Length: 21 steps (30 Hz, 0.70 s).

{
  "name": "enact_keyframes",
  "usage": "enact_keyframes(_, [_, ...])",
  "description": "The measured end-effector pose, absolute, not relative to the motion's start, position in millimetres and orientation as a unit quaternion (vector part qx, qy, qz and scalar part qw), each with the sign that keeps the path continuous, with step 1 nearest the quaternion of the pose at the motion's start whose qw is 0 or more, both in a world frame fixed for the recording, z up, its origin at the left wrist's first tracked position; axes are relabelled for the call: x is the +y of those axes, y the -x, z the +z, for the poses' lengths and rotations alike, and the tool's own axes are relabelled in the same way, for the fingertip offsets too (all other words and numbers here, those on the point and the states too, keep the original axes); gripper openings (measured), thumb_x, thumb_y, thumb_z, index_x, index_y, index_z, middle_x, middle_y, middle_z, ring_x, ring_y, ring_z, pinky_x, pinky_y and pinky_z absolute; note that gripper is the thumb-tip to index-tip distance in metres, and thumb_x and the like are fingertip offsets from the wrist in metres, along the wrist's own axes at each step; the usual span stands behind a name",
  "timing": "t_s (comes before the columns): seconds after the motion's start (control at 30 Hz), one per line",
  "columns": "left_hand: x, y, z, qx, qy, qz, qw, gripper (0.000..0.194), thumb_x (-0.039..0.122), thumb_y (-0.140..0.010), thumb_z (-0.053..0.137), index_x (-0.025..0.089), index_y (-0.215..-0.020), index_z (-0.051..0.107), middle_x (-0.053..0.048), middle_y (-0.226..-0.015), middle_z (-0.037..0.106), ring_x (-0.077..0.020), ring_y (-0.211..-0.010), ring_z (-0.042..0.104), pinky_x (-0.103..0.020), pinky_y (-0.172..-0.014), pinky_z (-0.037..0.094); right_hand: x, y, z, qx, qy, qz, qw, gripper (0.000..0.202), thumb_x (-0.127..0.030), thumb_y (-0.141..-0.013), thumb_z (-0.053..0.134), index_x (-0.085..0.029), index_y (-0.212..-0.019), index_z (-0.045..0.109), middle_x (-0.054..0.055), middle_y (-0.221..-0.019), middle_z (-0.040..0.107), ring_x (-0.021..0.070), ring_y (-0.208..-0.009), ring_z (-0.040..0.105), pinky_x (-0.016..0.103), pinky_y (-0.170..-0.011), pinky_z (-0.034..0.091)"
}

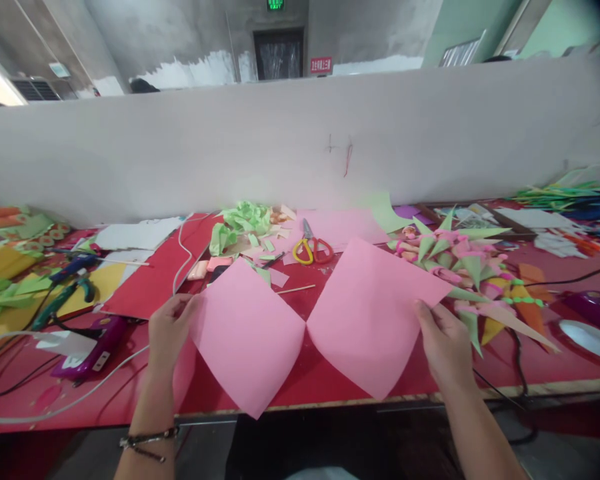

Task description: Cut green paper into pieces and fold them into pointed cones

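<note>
My left hand (173,328) pinches the outer edge of a pink sheet (253,333), which is held up above the red table near its front edge. On the other side, my right hand (443,337) grips a second pink sheet (367,320) by its right edge. The two sheets' inner corners meet, or nearly meet, in the middle. Beyond them lie scissors (313,250) with one yellow and one red handle, and a thin stick (296,289).
Green scraps (245,223) lie behind the left sheet. Pink and green paper pieces (450,250) pile up at the right. Pliers (65,300) and a purple power strip (93,350) with cables are at the left. A white partition (280,147) stands behind.
</note>
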State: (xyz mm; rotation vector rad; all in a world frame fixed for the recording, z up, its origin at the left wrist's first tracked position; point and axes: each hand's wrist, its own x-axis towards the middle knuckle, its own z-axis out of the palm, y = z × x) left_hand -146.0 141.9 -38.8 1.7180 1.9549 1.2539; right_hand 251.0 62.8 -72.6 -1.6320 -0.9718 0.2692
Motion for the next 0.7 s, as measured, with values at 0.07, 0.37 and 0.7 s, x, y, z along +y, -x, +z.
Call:
enact_keyframes(0.07, [143,148,-42,0.675,-0.590,0.425,0.125,0.032,0.046,-0.071,0.051,0.016,-0.075,0.062,0.001,-0.063,0.059,-0.0134,-0.060,0.052,-0.022,-0.056,0.038,63,-255,-74,-0.417,0.696,0.102,0.576,0.031,-0.044,-0.075,0.051,-0.015,-0.075,0.063,0.005,-0.069,0.062,0.0196,-0.068,0.054,0.031,-0.063,0.041])
enact_keyframes(0.37, [143,157,-53,0.686,-0.603,0.391,0.114,0.029,0.045,-0.072,0.050,0.018,-0.073,0.060,0.002,-0.063,0.059,-0.0150,-0.062,0.054,-0.021,-0.056,0.038,57,-265,-69,-0.387,0.723,0.091,0.565,0.031,-0.044,-0.075,0.049,-0.016,-0.071,0.061,0.003,-0.066,0.059,0.0191,-0.069,0.052,0.030,-0.063,0.039])
enact_keyframes(0.7, [134,162,-44,0.699,-0.617,0.353,0.069,0.033,0.046,-0.076,0.045,0.017,-0.080,0.059,0.000,-0.068,0.061,-0.0156,-0.066,0.056,-0.021,-0.060,0.039,49,-285,-57,-0.380,0.722,0.016,0.577,0.028,-0.035,-0.075,0.051,-0.019,-0.052,0.048,-0.003,-0.049,0.043,0.0134,-0.052,0.042,0.028,-0.050,0.035])
